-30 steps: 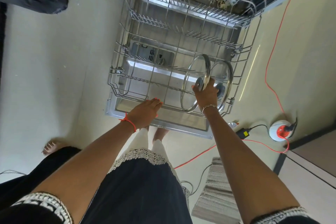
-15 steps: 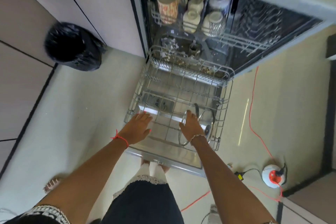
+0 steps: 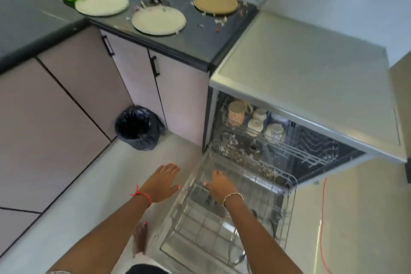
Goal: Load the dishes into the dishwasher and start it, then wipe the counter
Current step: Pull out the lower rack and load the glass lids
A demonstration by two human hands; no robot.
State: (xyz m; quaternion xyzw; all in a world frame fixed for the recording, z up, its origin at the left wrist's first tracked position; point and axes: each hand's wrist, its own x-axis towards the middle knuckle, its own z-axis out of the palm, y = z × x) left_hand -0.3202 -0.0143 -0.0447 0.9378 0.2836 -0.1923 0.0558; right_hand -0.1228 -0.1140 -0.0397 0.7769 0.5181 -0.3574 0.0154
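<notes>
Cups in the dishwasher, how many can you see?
4, all on the top rack: orange-patterned cup leftmost, two white cups in the middle, blue-patterned cup rightmost. Others may be hidden deeper inside.

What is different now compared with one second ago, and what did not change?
The right hand let go of the glass lid and drew back; it is open over the lower rack. The left hand left the rack's front edge and moved left, open above the floor. The camera tilted up toward the counter. Unchanged: the lid stands in the rack, the mugs sit in the upper rack.
</notes>
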